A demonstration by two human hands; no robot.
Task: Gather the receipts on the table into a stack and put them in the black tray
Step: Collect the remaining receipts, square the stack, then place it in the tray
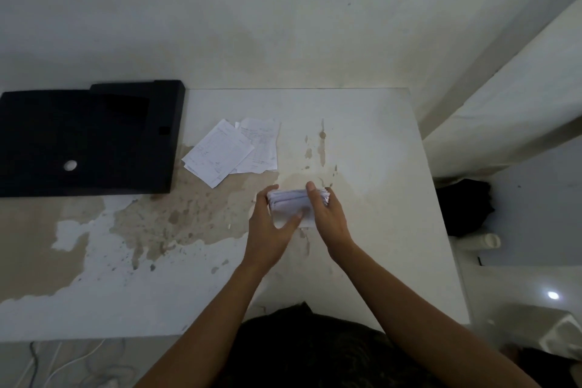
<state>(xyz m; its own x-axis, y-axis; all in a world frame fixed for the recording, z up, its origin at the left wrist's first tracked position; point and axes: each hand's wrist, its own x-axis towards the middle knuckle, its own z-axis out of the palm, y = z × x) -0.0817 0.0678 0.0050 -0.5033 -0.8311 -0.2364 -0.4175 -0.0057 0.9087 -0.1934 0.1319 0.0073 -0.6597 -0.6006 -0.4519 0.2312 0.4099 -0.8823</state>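
The left grip and right grip clasp the stack by its ends at frame centre, its long axis left-right. Loose receipts lie up-left on the counter, nearer the left grip; the tray sits further left.

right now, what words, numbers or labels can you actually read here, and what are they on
Nothing here reads as quotable text.
Loose receipts on the table: printed rows and some handwriting, too small and blurred to read.
Stack of receipts held between the left hand and right hand: only paper edges show, no text.
Black tray: no label or brand visible, just a pale round spot.
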